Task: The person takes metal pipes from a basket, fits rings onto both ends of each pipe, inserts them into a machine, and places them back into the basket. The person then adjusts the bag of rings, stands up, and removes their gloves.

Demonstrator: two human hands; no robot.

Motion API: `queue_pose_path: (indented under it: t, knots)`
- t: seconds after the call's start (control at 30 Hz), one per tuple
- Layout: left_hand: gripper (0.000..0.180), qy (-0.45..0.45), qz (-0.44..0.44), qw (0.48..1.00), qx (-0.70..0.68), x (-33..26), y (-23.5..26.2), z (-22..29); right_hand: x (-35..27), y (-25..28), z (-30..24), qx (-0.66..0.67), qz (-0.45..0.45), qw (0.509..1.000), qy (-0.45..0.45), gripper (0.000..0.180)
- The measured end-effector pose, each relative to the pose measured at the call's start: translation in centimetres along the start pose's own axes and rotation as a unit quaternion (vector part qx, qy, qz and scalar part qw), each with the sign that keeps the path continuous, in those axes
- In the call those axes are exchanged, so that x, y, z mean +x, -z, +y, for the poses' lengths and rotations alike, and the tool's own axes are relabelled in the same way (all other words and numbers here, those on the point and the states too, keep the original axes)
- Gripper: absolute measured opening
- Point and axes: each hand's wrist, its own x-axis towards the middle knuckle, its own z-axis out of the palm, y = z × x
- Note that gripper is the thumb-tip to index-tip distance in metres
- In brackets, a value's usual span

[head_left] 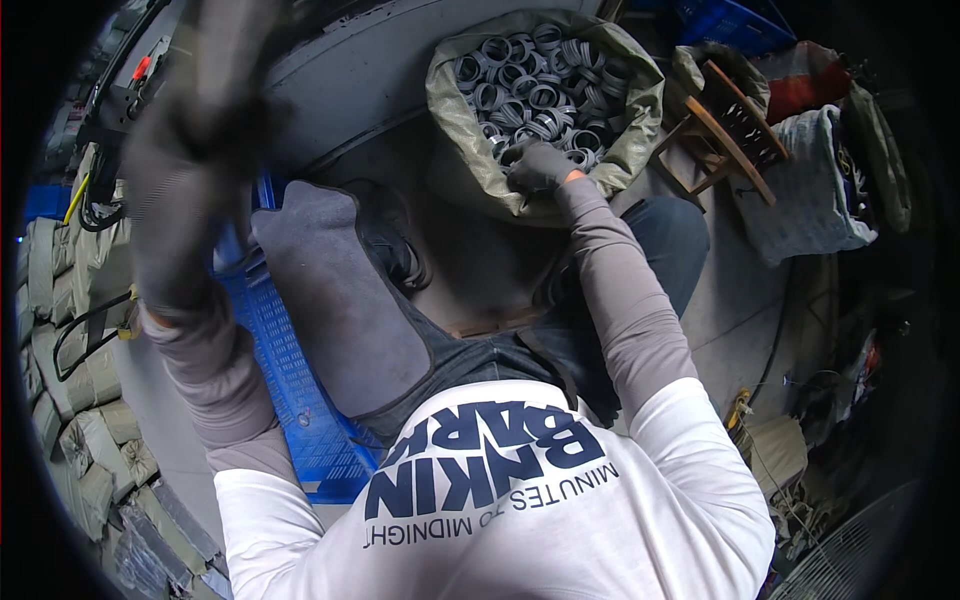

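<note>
My right hand, in a dark grey glove, reaches into an open woven sack at the upper middle. The sack holds many grey metal rings. Those fingers are bent together at the near edge of the pile, closed on a ring there that they largely hide. My left hand, also gloved, is raised at the upper left and smeared by motion. Just beyond it is a pale, long blurred shape; whether the hand holds it cannot be made out.
A blue plastic crate stands beside my left leg, where a grey pad covers the thigh. Right of the sack are a small wooden stool and a white sack. Wrapped bundles are stacked at far left.
</note>
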Motion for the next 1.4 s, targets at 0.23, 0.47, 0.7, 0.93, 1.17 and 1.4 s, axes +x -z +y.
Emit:
queue_pose_path:
  t: [0.23, 0.47, 0.7, 0.93, 1.17, 1.4]
  knots:
    - [0.067, -0.060, -0.128, 0.922, 0.361, -7.3, -5.5, -7.4, 1.2, -1.6, 0.5, 0.026, -0.021, 0.999, -0.007, 0.032]
    - [0.068, -0.039, -0.081, 0.931, 0.355, -8.1, -6.1, -10.0, 0.1, 0.2, 2.5, 0.290, 0.098, 0.949, -0.081, 0.024]
    - [0.063, -0.025, -0.098, 0.928, 0.358, -8.0, -6.0, -9.9, -4.1, 1.8, -0.5, 0.602, 0.112, 0.729, 0.306, 0.066]
    - [0.065, -0.025, -0.090, 0.930, 0.355, -8.3, -6.1, -10.1, -7.9, 4.5, -8.1, 0.750, -0.097, 0.614, 0.226, 0.078]
    - [0.065, -0.021, -0.098, 0.926, 0.364, -8.2, -6.1, -10.0, -8.4, 4.5, -10.1, 0.709, -0.063, 0.667, 0.221, 0.069]
    - [0.062, -0.070, -0.098, 0.922, 0.367, -8.1, -6.7, -9.7, -5.7, 1.7, -8.9, 0.451, 0.195, 0.767, 0.412, 0.028]
